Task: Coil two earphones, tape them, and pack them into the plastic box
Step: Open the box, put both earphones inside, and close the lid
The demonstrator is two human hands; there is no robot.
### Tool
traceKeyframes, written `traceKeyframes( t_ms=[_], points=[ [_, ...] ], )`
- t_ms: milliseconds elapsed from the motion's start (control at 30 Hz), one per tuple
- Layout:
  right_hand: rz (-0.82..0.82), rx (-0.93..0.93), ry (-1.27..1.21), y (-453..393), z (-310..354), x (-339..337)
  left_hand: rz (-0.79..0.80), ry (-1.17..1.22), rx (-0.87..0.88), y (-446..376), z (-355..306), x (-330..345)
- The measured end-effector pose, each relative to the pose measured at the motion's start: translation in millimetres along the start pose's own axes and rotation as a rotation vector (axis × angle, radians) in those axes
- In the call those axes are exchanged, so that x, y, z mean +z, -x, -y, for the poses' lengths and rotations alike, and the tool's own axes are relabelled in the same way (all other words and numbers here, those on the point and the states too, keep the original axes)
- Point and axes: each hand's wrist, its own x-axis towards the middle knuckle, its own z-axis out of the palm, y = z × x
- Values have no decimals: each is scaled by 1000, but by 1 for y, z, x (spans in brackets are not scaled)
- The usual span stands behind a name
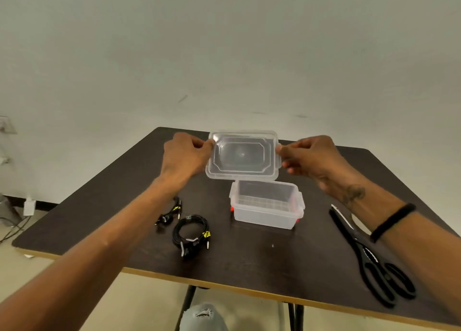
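Dark table [249, 261]: two coiled earphones [191, 233], one open box [266, 206], scissors [374, 258]; left hand [183, 156] and right hand [311, 156] pinch one lid [242, 155].

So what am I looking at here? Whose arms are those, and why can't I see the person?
The camera sits on the person's head and looks forward and down, so you see only their two arms reaching out, as if they were your own. There is just this one picture, taken from up there.

The left hand and the right hand each pinch one end of a clear plastic lid and hold it in the air. Right under it, on the dark table, stands the open plastic box the lid belongs to. It looks empty.

To the left of the box lie two black earphones: a coiled one and a smaller bundle behind it. On the right, beside the arm, lies a pair of black scissors.
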Motion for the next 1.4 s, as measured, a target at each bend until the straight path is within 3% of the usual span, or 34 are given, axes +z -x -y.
traceKeyframes(
  t_ms=[133,267,400,600,767,867,967,1067,1200,1400],
  points=[
    [58,-12,-143,-36,14,43,-21,216,-84,-31,20,-18],
    [114,105,-212,-75,7,79,-13,374,-225,-53,55,-22],
    [154,160,-39,-99,-12,107,24,191,-233,-56,96,-14],
    [270,-11,473,-111,-32,125,5,2,-235,-48,129,-7],
    [305,-151,747,-104,-32,133,34,-50,-215,-44,134,-9],
    [302,-204,830,-95,-28,135,66,-78,-225,-44,133,-12],
    [241,-381,860,-72,-20,136,104,-169,-264,-46,131,-27],
    [315,-510,870,-31,-6,135,165,-316,-299,-39,131,-47],
    [448,-457,971,16,-5,139,237,-401,-362,-19,129,-57],
    [475,-409,1037,36,-19,155,165,-460,-349,-7,130,-44]
  ],
)
